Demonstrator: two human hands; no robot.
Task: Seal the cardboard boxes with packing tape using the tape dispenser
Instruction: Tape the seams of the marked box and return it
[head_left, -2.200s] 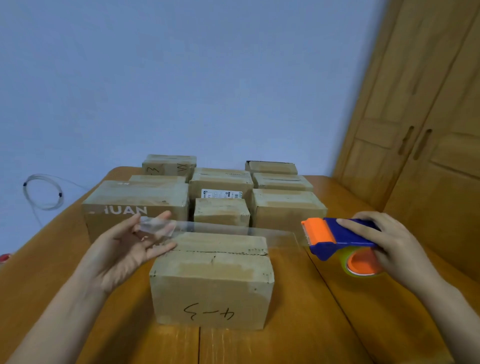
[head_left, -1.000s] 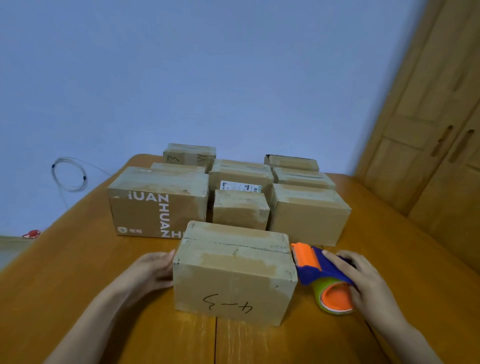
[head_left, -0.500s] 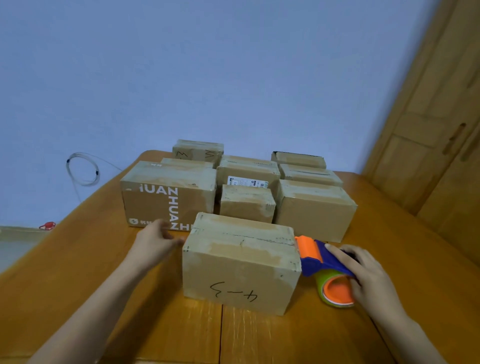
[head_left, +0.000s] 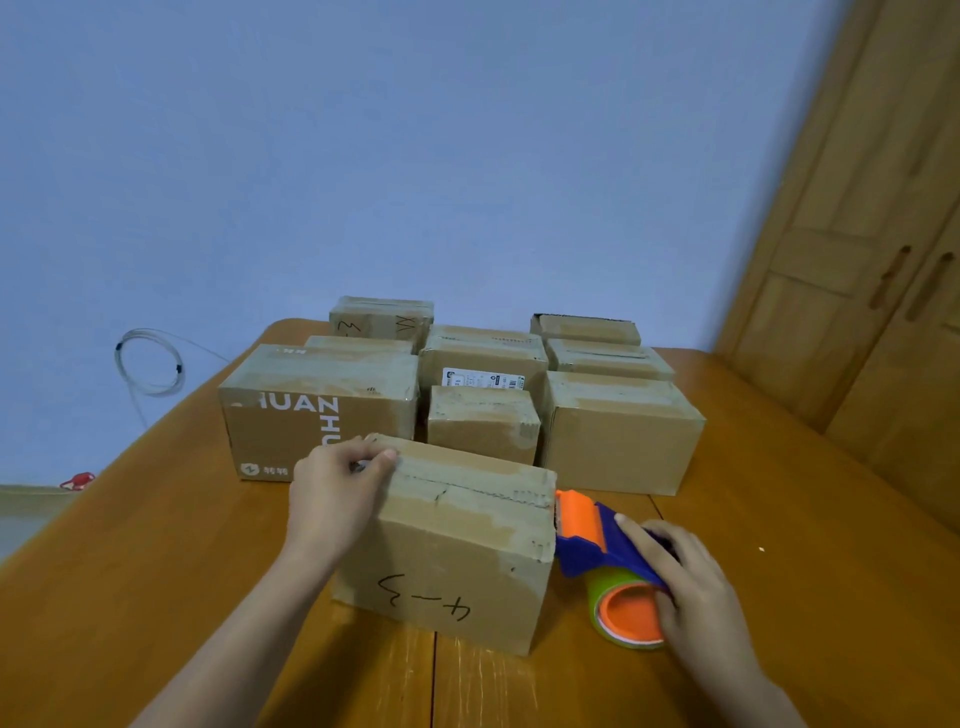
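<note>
On wooden table, front box marked "4-3" mid-seal. Left hand fingers curled over left top edge, pressing tape end. Right hand grips blue-orange tape dispenser, head touching box right top edge. Judged step: ending strip. Next: cut tape, smooth down, move to another box.

Near box reads "4-3"; big box "HUAN ZHU".
</note>
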